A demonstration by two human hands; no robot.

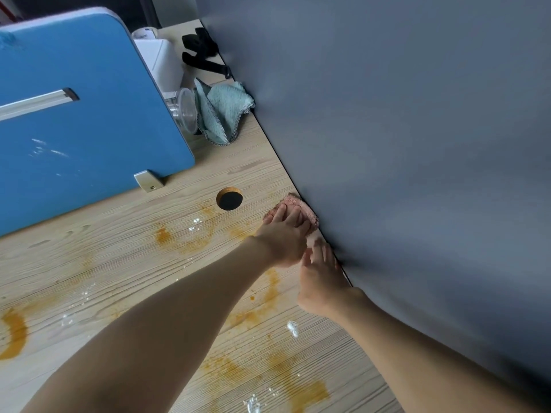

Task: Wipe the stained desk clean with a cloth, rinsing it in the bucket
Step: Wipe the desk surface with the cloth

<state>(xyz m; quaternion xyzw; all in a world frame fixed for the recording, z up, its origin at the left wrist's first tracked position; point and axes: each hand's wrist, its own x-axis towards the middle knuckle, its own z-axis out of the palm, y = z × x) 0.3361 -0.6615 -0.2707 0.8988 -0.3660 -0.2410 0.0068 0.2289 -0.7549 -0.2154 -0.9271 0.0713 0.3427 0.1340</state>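
Both bare forearms reached toward the grey panel [417, 144]. Left hand [283, 236] lay palm-down at its base, fingers spread flat. Right hand [320, 281] rested alongside the panel, fingers loosely extended.

Grey partition [417, 114] right; blue divider panel [89, 120] left; soft light.

This looks like an office workstation; the pale wood-grain desk [119, 263] has a round cable hole [229, 199] cut through its top, as office desks do; just left of that hole and beyond it stands a blue divider screen [89, 114], fixed to the desktop by a metal bracket [148, 180] near the hole and carrying an aluminium rail [35, 103]; right of the hole a plain grey panel [402, 129] closes the desk's edge.
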